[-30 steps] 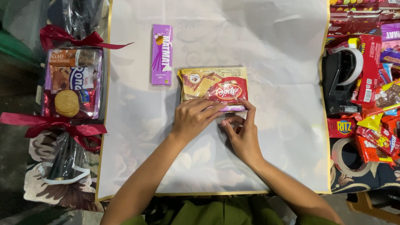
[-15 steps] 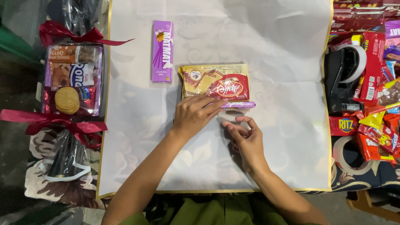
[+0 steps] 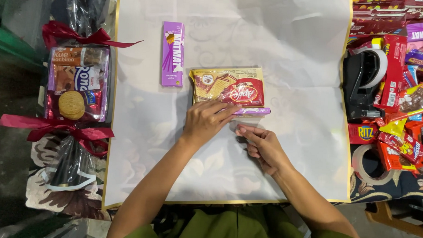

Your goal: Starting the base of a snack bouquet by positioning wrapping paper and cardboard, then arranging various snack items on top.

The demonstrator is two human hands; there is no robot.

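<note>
my left hand (image 3: 206, 121) presses flat on the wafer pack (image 3: 227, 85); my right hand (image 3: 260, 144) is curled, empty; wrapping paper (image 3: 293, 51) not yet folded.

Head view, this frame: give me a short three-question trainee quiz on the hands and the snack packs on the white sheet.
1. True or false: the left hand rests on the wafer pack.
2. Multiple choice: where is the upright purple box relative to the wafer pack? A) left of it, apart B) on top of it C) under the right hand
3. Fill in: the black tape dispenser stands off the white sheet on its ____ side.

Key
1. True: its fingers lie over the pack's near edge, where a flat purple box shows from under it.
2. A
3. Right, next to the heap of snack packets.
</note>
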